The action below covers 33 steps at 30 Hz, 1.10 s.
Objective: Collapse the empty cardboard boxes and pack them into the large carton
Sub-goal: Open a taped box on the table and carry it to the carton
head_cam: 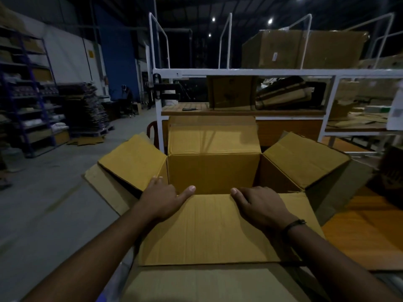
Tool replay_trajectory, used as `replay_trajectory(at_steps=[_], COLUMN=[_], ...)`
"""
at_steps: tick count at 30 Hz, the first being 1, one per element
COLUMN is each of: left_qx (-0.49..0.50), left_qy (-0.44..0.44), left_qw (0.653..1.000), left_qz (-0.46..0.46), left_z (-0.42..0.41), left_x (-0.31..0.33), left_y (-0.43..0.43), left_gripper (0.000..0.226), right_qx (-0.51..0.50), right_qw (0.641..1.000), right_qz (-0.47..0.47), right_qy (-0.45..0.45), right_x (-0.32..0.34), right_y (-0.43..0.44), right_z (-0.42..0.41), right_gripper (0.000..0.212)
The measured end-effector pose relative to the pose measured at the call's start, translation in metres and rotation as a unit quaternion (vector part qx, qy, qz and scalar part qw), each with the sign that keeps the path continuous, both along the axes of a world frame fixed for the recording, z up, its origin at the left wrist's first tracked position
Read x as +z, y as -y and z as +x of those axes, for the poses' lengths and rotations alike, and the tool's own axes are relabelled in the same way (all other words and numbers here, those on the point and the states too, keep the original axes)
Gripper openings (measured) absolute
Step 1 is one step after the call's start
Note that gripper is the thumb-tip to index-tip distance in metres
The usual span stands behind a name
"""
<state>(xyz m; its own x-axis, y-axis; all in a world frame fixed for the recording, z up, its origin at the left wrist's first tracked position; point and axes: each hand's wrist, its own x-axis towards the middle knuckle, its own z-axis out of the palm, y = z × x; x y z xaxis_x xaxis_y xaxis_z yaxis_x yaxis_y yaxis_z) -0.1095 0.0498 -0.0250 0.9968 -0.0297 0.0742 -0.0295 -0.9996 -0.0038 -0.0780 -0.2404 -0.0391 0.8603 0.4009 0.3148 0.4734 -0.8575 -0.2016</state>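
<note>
An open brown cardboard box stands right in front of me, its inside dark and seemingly empty. All its top flaps are spread: left flap, right flap, far flap, near flap. My left hand rests at the box's near left corner, fingers over the left wall and thumb along the near flap's fold. My right hand lies palm down on the near flap, fingertips curled at its fold. Flat cardboard lies beneath the box.
A white metal rack stands behind the box, with cartons on top and boxes on its wooden shelf. An orange tabletop lies to the right. Blue shelving and a stack of flattened cardboard stand at the left across grey floor.
</note>
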Motion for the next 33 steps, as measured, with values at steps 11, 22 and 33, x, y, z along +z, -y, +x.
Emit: replay_trajectory(at_steps=[11,22,33], left_qx=[0.083,0.146,0.128], left_qy=[0.050,0.031,-0.042], left_qw=[0.995,0.989,0.991], left_qz=[0.024,0.009,-0.013], left_z=[0.008,0.010,0.026], left_x=[-0.009,0.005,0.024], left_y=[-0.002,-0.017,-0.008], left_gripper=[0.119,0.122,0.117], right_qx=[-0.278,-0.353,-0.285], right_qw=[0.959,0.930,0.947], right_qz=[-0.052,-0.071,-0.115], right_qy=[-0.039,-0.069,-0.087], right_x=[0.005,0.018,0.020], right_y=[0.028,0.064,0.058], right_z=[0.008,0.030,0.031], right_gripper=[0.090,0.116,0.098])
